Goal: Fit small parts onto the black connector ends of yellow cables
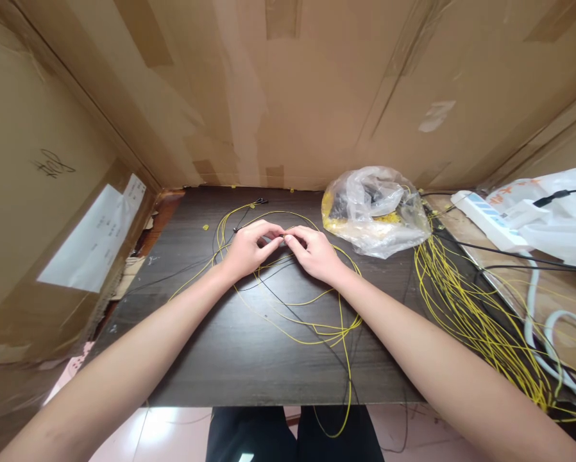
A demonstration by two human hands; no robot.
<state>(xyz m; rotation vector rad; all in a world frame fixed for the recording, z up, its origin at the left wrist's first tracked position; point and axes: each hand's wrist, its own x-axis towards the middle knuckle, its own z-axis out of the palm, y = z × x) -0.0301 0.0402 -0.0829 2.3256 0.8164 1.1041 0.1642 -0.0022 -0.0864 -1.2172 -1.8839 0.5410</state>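
Left hand (247, 251) and right hand (315, 254) together at table centre, fingertips pinched on small dark connector (283, 237) | yellow cable (288, 314) looped loose at 6 o'clock, uncoiled | larger yellow bundle (465, 301) at 3 o'clock, seemingly unworked | plastic bag (374, 208) at 1 o'clock

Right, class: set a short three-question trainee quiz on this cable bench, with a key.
1. True or false: both hands meet at one small piece above the yellow cable loop.
2. What lies right of the hands: A clear plastic bag, B a metal toolbox, C a kettle?
3. Which material forms the walls around the table?

Key:
1. True: left hand and right hand pinch together over the yellow cable loop.
2. A, the clear plastic bag.
3. Cardboard walls around the dark table.
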